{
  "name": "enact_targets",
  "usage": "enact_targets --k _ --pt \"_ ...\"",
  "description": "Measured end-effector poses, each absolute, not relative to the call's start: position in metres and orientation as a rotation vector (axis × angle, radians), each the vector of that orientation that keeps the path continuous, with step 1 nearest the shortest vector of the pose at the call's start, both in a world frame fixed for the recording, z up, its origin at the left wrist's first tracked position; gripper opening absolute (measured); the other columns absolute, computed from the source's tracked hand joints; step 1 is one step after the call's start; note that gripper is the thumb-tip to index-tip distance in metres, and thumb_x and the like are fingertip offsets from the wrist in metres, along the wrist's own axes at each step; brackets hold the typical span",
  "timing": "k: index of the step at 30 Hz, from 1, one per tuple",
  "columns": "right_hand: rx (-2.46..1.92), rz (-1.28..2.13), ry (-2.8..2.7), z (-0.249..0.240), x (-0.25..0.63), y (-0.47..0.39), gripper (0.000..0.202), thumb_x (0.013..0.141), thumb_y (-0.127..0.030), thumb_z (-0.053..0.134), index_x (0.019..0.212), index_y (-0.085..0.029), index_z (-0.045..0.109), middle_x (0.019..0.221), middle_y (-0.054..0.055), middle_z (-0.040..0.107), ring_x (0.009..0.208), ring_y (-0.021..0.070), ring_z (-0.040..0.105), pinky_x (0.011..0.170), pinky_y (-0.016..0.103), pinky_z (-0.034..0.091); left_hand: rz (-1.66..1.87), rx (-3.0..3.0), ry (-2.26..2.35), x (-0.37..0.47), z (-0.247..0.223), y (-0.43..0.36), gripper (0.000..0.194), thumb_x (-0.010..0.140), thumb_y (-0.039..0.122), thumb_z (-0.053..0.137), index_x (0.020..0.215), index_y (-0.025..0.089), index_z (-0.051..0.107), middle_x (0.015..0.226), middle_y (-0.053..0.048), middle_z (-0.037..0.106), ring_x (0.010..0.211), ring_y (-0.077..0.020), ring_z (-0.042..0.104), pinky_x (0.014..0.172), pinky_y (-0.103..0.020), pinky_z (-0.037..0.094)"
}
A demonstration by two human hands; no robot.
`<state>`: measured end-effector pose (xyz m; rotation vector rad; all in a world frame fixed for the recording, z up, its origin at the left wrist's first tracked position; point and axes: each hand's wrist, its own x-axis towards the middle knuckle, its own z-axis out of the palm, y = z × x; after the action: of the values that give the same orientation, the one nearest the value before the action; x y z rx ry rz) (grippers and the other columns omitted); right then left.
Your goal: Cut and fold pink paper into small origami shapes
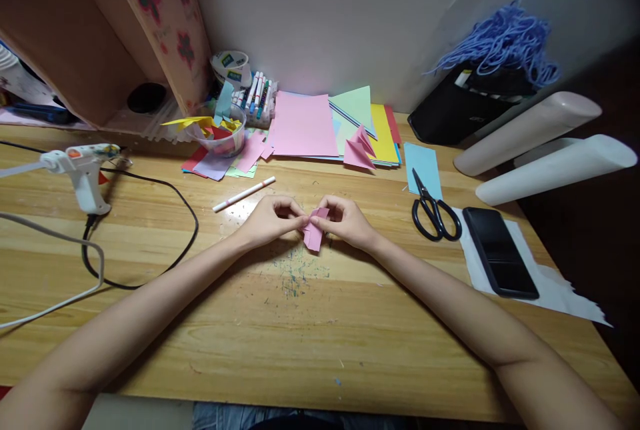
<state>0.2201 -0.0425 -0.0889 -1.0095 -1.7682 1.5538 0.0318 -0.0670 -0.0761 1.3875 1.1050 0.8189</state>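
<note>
A small folded piece of pink paper (315, 235) is between my two hands, just above the middle of the table. My left hand (277, 219) pinches its left edge with thumb and fingertips. From the other side, my right hand (347, 222) grips the upper right part of it, thumb on top. Creases show on the paper, and its underside is hidden. To the left of my left hand lies a white marker (244, 195). Folded pink paper (359, 150) stands behind my hands, beside the stacked sheets.
Black scissors (431, 211) rest partly on blue paper (421, 167) at right, near a phone (500, 253). A glue gun (83, 173) with cables stands left. Coloured sheets (306, 125), a bowl of scraps (225, 140), markers (260, 93) and paper rolls (555, 170) line the back.
</note>
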Motion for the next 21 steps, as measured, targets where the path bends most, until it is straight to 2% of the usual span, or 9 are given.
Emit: enact_targets --k 9,21 --pt "-0.98 1.595 -1.784 -0.0871 0.2214 -0.0431 0.023 0.071 -0.033 0.066 0.07 -0.017 0.051 0.067 -0.001 0.057 0.057 0.0101 0.052 0.053 0.023 0.041 0.634 1.401 1.066 0.0234 -0.0675 -0.06 0.016 0.075 0.027 0.061 0.071 0.013 0.068 0.071 -0.006 0.069 0.068 -0.0136 0.061 0.067 -0.026 0.046" --pt "-0.955 1.621 -1.804 -0.0882 0.2224 -0.0427 0.023 0.07 -0.033 0.067 0.071 -0.017 0.051 0.068 0.0 0.057 0.058 0.0103 0.052 0.054 0.023 0.041 0.603 1.5 1.111 0.0236 -0.0695 -0.0616 0.019 0.074 0.03 0.062 0.069 0.013 0.07 0.069 -0.006 0.069 0.063 -0.0127 0.061 0.059 -0.022 0.045"
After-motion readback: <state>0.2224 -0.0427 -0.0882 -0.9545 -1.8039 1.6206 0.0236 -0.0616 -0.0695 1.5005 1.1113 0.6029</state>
